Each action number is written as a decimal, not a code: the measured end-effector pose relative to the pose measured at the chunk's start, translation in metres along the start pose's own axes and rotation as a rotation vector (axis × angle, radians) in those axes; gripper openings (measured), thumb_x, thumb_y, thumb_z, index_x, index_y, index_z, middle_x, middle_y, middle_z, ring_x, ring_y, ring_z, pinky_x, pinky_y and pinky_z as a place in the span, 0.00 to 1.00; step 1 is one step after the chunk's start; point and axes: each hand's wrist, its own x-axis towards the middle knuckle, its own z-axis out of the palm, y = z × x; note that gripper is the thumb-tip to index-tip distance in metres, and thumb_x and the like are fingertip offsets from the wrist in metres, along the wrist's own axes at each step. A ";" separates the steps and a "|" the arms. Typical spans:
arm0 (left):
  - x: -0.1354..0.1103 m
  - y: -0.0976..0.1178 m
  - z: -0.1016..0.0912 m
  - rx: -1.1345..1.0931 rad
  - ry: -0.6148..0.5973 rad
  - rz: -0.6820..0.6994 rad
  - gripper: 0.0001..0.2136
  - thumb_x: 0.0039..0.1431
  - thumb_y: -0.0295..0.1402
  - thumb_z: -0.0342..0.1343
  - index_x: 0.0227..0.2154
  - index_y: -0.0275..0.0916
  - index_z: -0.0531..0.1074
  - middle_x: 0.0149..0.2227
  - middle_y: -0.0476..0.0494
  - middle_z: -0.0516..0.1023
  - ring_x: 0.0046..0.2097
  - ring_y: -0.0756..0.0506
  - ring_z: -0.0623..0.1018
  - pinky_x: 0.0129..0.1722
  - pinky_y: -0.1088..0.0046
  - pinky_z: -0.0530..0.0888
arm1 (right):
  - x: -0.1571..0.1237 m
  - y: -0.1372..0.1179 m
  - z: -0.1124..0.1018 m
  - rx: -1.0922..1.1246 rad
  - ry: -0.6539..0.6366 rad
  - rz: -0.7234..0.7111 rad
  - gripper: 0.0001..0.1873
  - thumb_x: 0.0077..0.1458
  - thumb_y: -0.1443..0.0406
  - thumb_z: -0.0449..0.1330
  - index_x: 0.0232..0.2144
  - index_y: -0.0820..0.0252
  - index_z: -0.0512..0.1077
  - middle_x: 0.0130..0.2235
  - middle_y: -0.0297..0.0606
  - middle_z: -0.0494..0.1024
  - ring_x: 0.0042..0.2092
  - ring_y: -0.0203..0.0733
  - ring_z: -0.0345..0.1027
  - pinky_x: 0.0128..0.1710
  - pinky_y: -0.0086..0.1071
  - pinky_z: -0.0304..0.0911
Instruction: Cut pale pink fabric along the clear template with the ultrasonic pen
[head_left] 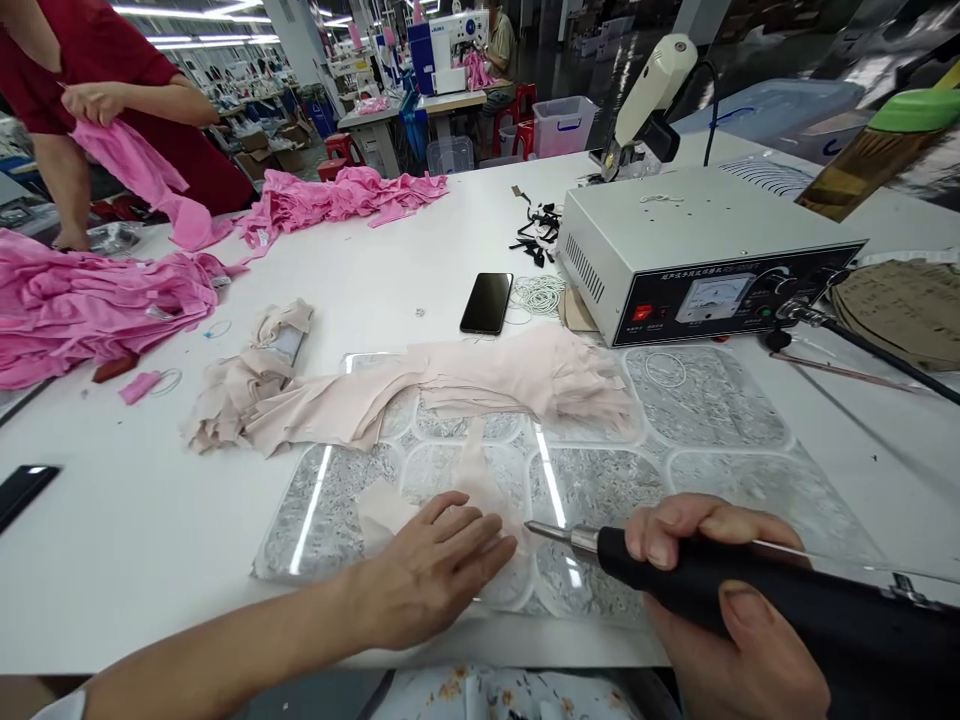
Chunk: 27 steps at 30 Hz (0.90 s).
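Note:
My left hand (442, 570) lies flat, fingers stretched, over a small pale beige fabric piece (478, 480) on the marbled mat (600, 490). My right hand (739, 600) is wrapped round a black ultrasonic welding handpiece (690, 575). Its pointed metal tip aims left and ends just right of my left fingertips, near the cloth's edge; whether it touches the cloth I cannot tell. Beyond my hands, a stack of beige fabric pieces (517, 375) spreads across the far part of the mat. A crumpled beige bundle (240, 385) adjoins it on the left.
A metal control box (720, 240) with a meter and cable stands back right. Near it are a black phone (487, 303), thin cord coils (538, 294) and black scraps (538, 232). At left, a co-worker in red handles pink garments (105, 300); another dark phone (26, 492) lies at the edge.

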 end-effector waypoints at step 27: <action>0.014 -0.004 0.005 0.064 -0.027 0.032 0.11 0.68 0.30 0.49 0.50 0.32 0.69 0.48 0.35 0.75 0.52 0.41 0.73 0.54 0.58 0.71 | -0.015 -0.028 -0.009 -0.140 0.053 0.166 0.05 0.56 0.60 0.60 0.37 0.51 0.69 0.31 0.35 0.70 0.29 0.37 0.65 0.30 0.35 0.70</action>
